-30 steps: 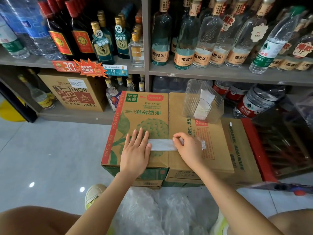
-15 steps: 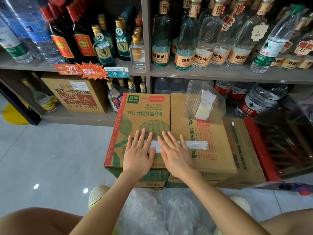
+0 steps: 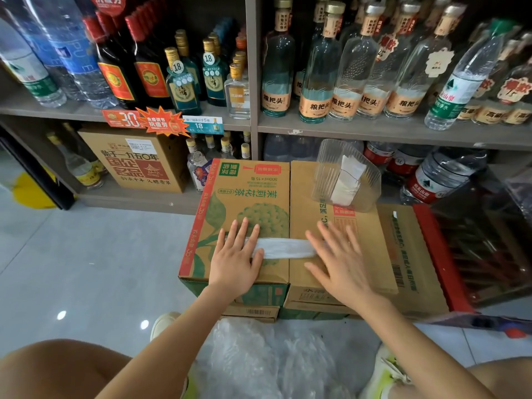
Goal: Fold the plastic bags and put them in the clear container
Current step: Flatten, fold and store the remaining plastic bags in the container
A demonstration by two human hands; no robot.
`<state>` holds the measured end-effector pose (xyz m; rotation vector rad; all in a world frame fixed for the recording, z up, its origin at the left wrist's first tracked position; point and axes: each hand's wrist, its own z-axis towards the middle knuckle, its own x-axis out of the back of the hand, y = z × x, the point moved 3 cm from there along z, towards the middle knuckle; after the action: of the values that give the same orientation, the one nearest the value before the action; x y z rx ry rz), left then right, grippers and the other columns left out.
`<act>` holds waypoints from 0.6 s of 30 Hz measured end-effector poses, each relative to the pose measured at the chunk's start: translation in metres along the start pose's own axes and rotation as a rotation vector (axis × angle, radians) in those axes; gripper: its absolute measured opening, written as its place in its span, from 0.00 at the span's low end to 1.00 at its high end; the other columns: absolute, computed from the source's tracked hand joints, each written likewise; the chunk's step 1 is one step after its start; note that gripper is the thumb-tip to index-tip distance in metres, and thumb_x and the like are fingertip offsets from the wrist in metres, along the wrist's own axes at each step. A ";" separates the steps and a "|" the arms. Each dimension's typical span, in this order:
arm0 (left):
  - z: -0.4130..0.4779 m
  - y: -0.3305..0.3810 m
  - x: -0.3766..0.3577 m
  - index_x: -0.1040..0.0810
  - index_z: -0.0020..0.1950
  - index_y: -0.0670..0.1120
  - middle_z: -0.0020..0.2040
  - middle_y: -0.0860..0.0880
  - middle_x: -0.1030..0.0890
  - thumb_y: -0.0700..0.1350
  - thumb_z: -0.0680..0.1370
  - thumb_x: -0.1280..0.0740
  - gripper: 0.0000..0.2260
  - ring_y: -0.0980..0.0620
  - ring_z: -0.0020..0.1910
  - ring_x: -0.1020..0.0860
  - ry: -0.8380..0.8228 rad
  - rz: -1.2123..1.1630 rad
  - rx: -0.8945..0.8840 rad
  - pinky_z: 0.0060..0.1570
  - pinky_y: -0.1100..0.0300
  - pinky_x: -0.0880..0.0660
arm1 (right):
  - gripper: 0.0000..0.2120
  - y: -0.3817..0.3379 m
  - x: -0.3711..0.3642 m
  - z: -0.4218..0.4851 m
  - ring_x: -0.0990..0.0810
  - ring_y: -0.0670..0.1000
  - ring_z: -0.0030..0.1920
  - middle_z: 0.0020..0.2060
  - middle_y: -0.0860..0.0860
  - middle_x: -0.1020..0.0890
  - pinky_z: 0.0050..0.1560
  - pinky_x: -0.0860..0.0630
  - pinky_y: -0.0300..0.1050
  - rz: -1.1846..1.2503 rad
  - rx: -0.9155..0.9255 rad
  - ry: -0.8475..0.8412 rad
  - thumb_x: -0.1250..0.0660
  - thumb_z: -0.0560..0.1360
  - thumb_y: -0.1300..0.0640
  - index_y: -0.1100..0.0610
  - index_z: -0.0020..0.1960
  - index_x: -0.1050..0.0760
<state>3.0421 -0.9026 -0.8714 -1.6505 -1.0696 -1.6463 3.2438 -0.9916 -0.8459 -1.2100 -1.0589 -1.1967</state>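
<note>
My left hand (image 3: 234, 260) & right hand (image 3: 342, 266) lie flat, fingers spread, pressing the bag strip (image 3: 283, 248) on the boxes (image 3: 305, 197) nr the clear container (image 3: 325, 168). Folded bags (image 3: 347, 182) inside it; loose pile (image 3: 267, 361) left to do.

Shop shelves (image 3: 374, 131) over a pale tiled floor (image 3: 72, 269).
The grey shelves held rows of bottles (image 3: 316, 67), with orange and blue price tags (image 3: 161, 122) on the upper board's edge and a brown carton (image 3: 138, 162) on the lower board. Two small light spots (image 3: 62, 315) shone on the glossy floor; a yellow patch (image 3: 31, 191) lay far left.
</note>
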 end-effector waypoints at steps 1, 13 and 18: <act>-0.002 -0.002 0.000 0.57 0.79 0.52 0.78 0.50 0.60 0.63 0.72 0.74 0.36 0.49 0.77 0.62 0.006 0.000 -0.028 0.74 0.52 0.67 | 0.26 -0.006 -0.001 0.002 0.29 0.56 0.69 0.68 0.55 0.28 0.71 0.43 0.56 -0.025 0.110 0.045 0.41 0.77 0.41 0.52 0.70 0.32; 0.002 -0.028 0.021 0.46 0.78 0.53 0.77 0.51 0.53 0.68 0.74 0.55 0.35 0.51 0.77 0.58 0.121 -0.220 -0.132 0.72 0.58 0.68 | 0.16 -0.024 -0.001 -0.007 0.22 0.50 0.39 0.39 0.45 0.18 0.40 0.27 0.45 0.132 0.180 0.212 0.42 0.76 0.50 0.52 0.43 0.17; -0.025 -0.002 0.023 0.18 0.56 0.49 0.59 0.48 0.20 0.57 0.74 0.36 0.18 0.47 0.60 0.24 0.366 -0.343 -0.332 0.62 0.49 0.29 | 0.03 -0.030 0.001 -0.003 0.23 0.49 0.39 0.38 0.44 0.18 0.40 0.32 0.44 0.209 0.100 0.217 0.28 0.73 0.55 0.51 0.42 0.16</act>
<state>3.0255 -0.9192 -0.8471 -1.3216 -0.9661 -2.3482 3.2136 -0.9941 -0.8423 -1.0586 -0.8004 -1.0726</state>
